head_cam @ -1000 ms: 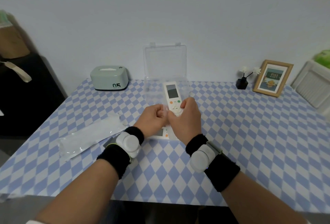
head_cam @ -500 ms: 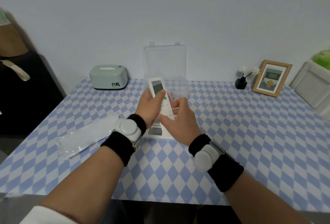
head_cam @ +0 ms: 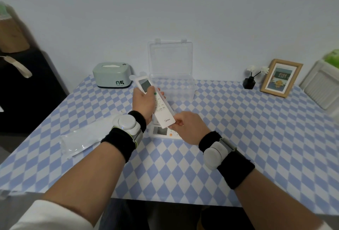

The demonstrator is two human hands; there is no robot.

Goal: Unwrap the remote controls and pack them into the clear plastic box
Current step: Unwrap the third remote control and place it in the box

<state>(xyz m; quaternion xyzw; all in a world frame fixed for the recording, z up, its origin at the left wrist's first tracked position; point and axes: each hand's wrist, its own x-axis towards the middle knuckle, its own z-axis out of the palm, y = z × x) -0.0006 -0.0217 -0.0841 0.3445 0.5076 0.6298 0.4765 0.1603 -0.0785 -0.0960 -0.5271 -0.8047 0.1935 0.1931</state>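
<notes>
Packing has not begun, by the look of it. The clear plastic box point(head_cam: 171, 90) stands at 12 o'clock from the hands with its lid raised, and nothing shows inside. 1 slack clear wrapper point(head_cam: 78, 139) lies on the worktop point(head_cam: 238, 138) at 8 o'clock, which suggests 1 unwrapping is done. The other remote point(head_cam: 161, 131) lies flat just below the held one, at its 6 o'clock and partly hidden; I cannot tell if it is wrapped.

The held remote point(head_cam: 162, 109) is long and white with a grey screen and a green button. It is raised off the worktop, screen end toward 11 o'clock. Clear film seems to sheathe it, with a tab jutting past the top. The left hand point(head_cam: 144, 101) grips its upper half with fingers curled round it, and the right hand point(head_cam: 189, 127) pinches its lower end.
</notes>
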